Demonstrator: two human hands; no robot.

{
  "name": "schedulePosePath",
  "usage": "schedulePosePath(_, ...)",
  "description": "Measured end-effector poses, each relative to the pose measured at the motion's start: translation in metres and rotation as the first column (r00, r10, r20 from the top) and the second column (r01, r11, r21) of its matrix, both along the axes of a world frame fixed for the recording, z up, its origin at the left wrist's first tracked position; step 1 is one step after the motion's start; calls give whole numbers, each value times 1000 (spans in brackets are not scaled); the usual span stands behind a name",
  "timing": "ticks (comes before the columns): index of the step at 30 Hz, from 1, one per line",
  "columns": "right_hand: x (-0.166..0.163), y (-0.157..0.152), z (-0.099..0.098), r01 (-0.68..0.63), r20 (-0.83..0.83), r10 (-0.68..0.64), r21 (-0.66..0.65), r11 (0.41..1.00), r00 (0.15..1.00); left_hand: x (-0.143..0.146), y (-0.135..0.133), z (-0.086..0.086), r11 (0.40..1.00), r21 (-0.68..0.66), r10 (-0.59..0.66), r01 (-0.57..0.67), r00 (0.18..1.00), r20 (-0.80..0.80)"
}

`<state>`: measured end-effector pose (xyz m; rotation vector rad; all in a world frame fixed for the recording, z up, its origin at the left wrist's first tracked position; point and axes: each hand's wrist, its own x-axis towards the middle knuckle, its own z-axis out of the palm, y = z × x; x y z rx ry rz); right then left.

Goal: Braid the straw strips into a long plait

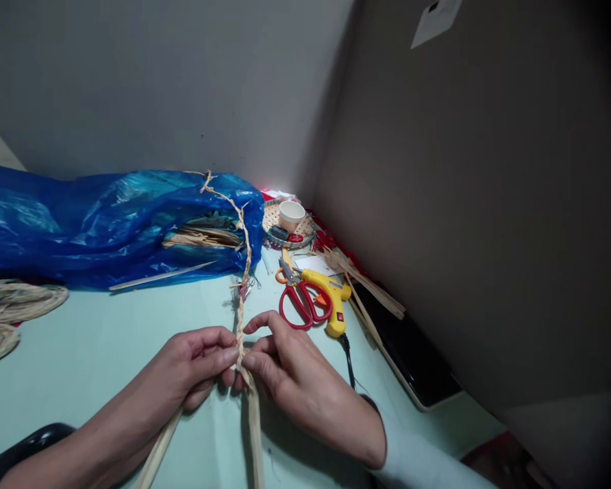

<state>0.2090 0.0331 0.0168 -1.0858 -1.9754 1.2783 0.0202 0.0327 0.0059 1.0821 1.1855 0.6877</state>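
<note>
A thin braid of pale straw (243, 272) runs from the blue plastic bag down to my hands. My left hand (193, 363) pinches the braid's near end with thumb and fingers closed on it. My right hand (285, 367) pinches the same spot from the right, fingers closed on the strands. Two loose flat straw strips (256, 435) trail from the pinch toward me. A small metal clip (245, 291) grips the braid just beyond my fingers.
A blue plastic bag (106, 224) with straw inside lies at the back. Red scissors (303, 303) and a yellow glue gun (332, 299) lie to the right, by a woven tray (272, 217) with a white cup (290, 215). Coiled straw rope (10, 312) lies left. A dark flat device (412, 353) lies by the wall.
</note>
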Motion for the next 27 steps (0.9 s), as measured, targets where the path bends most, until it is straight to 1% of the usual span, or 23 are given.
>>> schedulePosePath(2,3,3,1,-7,-36,5,-60,998,999,-1,0,-2,1000,9,10,-10,1000,-3)
schedulePosePath(4,4,6,0,-15,-107,-2,-160,987,994,-3,1,-6,1000,12,6,-6,1000,9)
schedulePosePath(7,1,8,-4,-53,-248,-40,-358,932,968,-6,2,-14,1000,13,-10,10,1000,30)
schedulePosePath(9,-2,8,-7,-87,-320,-61,-429,899,946,-7,2,-18,1000,0,-4,4,998,61)
schedulePosePath(10,-3,7,-8,-95,-337,-63,-434,896,939,-7,2,-18,1000,-4,-5,5,997,78)
schedulePosePath(12,-5,7,-10,-100,-344,-51,-407,908,938,-6,2,-17,1000,-5,-13,14,996,87)
schedulePosePath(17,-2,9,-13,-119,-320,5,-337,934,947,-6,2,-9,1000,-3,-6,6,999,42)
schedulePosePath(20,0,10,-15,-101,-251,32,-268,958,968,-8,2,-7,998,-65,-9,14,997,82)
schedulePosePath(22,2,10,-15,-93,-196,48,-227,969,979,-8,3,-7,995,-103,12,-1,994,106)
schedulePosePath(25,6,10,-9,-102,-129,77,-199,975,989,-7,3,-7,990,-128,74,-58,990,123)
schedulePosePath(27,8,10,-3,-88,-44,82,-161,983,996,-5,2,-6,988,-135,91,-72,986,139)
